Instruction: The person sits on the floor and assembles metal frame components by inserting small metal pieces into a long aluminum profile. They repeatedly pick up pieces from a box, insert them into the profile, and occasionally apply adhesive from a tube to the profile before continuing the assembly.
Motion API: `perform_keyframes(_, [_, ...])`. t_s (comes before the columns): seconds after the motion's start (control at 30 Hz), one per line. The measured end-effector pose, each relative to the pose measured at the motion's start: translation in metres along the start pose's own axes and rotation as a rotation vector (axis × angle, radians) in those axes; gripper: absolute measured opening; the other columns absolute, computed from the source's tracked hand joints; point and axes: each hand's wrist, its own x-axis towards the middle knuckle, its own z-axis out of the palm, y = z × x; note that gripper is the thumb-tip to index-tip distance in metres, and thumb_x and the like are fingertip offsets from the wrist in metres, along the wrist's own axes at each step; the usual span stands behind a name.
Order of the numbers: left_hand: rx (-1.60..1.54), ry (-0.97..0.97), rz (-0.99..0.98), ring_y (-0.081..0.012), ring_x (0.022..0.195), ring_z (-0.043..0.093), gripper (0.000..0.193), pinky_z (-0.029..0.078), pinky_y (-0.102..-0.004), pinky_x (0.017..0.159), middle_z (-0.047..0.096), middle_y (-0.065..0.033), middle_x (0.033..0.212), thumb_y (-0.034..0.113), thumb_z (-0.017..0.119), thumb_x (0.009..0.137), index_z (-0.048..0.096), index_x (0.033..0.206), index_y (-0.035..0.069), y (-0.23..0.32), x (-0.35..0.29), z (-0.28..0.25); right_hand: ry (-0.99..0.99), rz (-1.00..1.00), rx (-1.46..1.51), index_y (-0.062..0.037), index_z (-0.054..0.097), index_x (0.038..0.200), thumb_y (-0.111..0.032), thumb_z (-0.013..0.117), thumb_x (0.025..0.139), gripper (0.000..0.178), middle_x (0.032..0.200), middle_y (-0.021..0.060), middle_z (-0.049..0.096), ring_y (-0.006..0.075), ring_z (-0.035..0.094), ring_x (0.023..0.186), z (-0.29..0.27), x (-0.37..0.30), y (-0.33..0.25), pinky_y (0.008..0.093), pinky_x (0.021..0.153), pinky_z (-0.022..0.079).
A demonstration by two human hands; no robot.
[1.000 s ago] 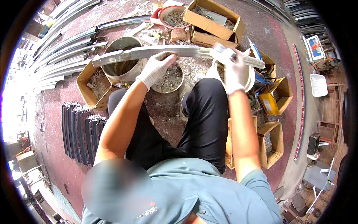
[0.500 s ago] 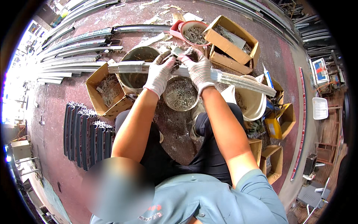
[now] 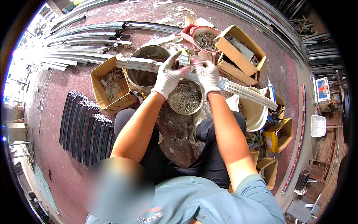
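A bundle of long pale metal strips (image 3: pixel 244 90) lies across the tops of the buckets in front of me. My left hand (image 3: pixel 167 77), in a white work glove with dirty fingertips, is over the bundle with thumb and fingers apart. A small silver metal piece (image 3: pixel 183 59) shows beside its fingers; whether it touches them I cannot tell. My gloved right hand (image 3: pixel 208 76) is just to the right, its slightly blurred fingers drawn together. What they hold, if anything, is hidden. Below the hands, a round metal pan (image 3: pixel 170 98) contains many small metal bits.
A large bucket (image 3: pixel 130 80) and a cardboard box (image 3: pixel 97 84) of scraps stand left. Right are a white bucket (image 3: pixel 263 121) and open cartons (image 3: pixel 236 56). A red tub (image 3: pixel 194 35) of small parts sits beyond. Dark profiles (image 3: pixel 84 130) lie stacked at left.
My hands were close together around a small grey piece. Now the left fingers have spread and the right hand has shifted slightly right and lower. The whole view has also shifted a little.
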Motion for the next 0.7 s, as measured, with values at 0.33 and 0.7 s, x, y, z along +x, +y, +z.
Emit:
perform_keyframes(0.33, [0.104, -0.010, 0.013, -0.0122, 0.094, 0.066, 0.064, 0.058, -0.0254, 0.082, 0.071, -0.0088, 0.113, -0.008, 0.072, 0.087, 0.053, 0.147, 0.007, -0.018, -0.005, 0.012, -0.045, -0.259, 0.300, 0.0008, 0.063, 0.132, -0.014, 0.054, 0.101, 0.035, 0.121, 0.0189, 0.071, 0.0243, 0.067, 0.110, -0.002, -0.019, 0.017, 0.0327, 0.099, 0.049])
perform_keyframes(0.7, [0.609, 0.009, 0.393, -0.0130, 0.067, 0.062, 0.067, 0.054, -0.0302, 0.067, 0.071, -0.0094, 0.082, 0.003, 0.074, 0.083, 0.057, 0.145, 0.022, -0.022, -0.016, 0.035, 0.100, -0.368, 0.032, 0.0043, 0.066, 0.122, -0.040, 0.070, 0.085, 0.058, 0.123, 0.0282, 0.064, 0.0404, 0.061, 0.116, -0.010, -0.027, 0.026, 0.0442, 0.102, 0.048])
